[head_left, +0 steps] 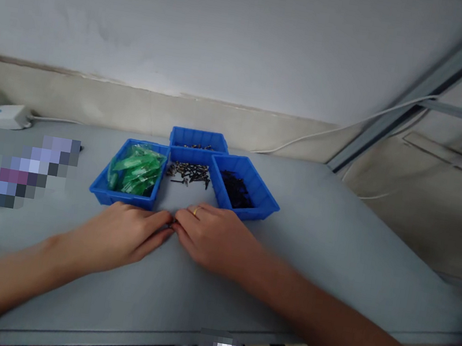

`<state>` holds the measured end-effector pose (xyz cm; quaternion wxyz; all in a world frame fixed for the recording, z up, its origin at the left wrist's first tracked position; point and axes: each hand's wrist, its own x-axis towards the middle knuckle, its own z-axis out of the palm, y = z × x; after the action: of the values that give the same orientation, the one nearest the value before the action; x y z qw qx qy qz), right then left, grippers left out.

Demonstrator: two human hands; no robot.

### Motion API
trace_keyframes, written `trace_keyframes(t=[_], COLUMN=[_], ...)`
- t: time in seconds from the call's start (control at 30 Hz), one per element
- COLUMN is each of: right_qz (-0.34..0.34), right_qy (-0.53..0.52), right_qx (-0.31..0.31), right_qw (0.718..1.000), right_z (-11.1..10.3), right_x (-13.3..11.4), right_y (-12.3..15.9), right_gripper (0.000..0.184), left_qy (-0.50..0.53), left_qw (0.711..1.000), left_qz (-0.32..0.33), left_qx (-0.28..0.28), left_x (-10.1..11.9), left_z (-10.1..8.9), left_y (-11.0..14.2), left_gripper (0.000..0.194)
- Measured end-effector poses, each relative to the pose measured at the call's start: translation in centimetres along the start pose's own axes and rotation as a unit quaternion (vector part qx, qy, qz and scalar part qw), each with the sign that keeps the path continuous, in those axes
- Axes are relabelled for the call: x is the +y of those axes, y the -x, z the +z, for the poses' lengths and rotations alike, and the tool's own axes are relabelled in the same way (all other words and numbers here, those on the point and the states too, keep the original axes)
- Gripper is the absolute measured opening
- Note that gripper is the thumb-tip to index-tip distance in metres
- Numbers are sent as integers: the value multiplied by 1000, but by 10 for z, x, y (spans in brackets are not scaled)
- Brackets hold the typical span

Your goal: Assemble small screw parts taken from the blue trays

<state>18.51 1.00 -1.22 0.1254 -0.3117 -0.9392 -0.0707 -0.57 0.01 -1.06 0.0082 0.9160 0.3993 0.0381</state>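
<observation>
My left hand (129, 230) and my right hand (214, 237) meet over the near middle of the table, fingertips pinched together. Between them is a small dark metal piece (171, 222), mostly covered by the fingers; its exact kind cannot be made out. A ring sits on one right finger. Just beyond the hands, a loose pile of small screw-like parts (190, 172), dark and brass-coloured, lies on the table. Left of it, a blue bin (121, 199) holds green plastic packets (139, 170). On the right, another blue bin (260, 192) contains thin black pieces (235, 188).
A third blue bin (199, 137) with small brass-coloured parts stands behind the pile. A white power strip (1, 116) and a pixelated object (23, 169) lie at left. White cables run along the wall; a metal post (381, 109) rises at right.
</observation>
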Motion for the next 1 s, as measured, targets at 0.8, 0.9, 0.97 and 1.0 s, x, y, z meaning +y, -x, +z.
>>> trace_keyframes(t=[0.8, 0.9, 0.97, 1.0], right_qz=[64, 48, 50, 53], right_qy=[-282, -208, -149, -123], right_qx=[-28, -39, -53, -59], right_qw=[957, 976, 986, 989], right_z=[17, 15, 11, 10], right_x=[8, 5, 3, 2], right_y=[-5, -3, -3, -3], right_gripper=[13, 13, 14, 14], left_qy=[31, 30, 28, 27], left_qw=[996, 996, 997, 998], left_qz=[-9, -14, -16, -17], left_qx=[84, 78, 65, 56], left_x=[2, 2, 2, 2], left_z=[-1, -2, -2, -2], left_y=[2, 2, 2, 1], left_gripper=[24, 24, 25, 24])
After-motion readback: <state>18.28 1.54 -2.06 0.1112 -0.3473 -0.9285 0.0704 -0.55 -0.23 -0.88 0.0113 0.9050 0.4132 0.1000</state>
